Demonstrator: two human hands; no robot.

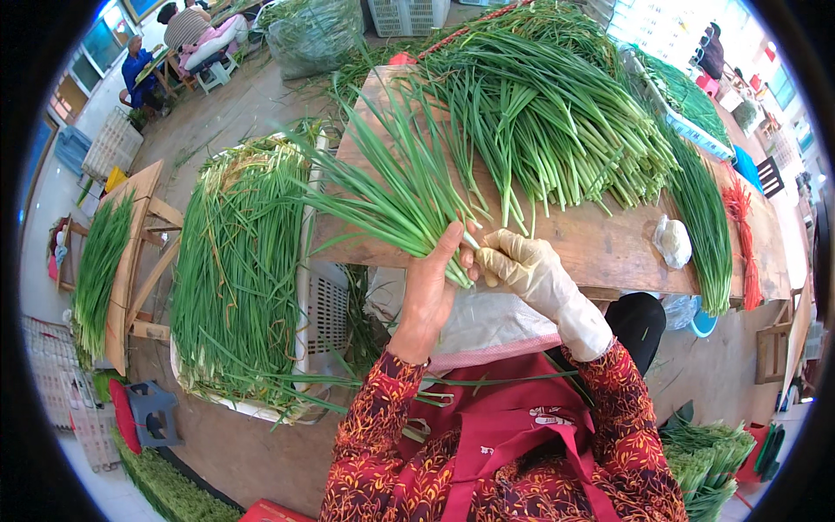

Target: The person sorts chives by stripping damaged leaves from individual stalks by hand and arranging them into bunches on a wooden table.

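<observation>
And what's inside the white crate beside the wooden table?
The white crate is heaped with long green stalks, with some yellowed strands among them. The stalks cover its bottom, so anything beneath them can't be seen.

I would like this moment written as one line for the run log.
left hand: bare, holding bunch of green stalks | right hand: gloved, close beside the left | nearby: wooden table, bigger green pile, red strands

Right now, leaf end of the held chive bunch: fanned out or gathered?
Fanned out: the chive bunch splays widely, tips apart, beyond the bare left hand.
</observation>
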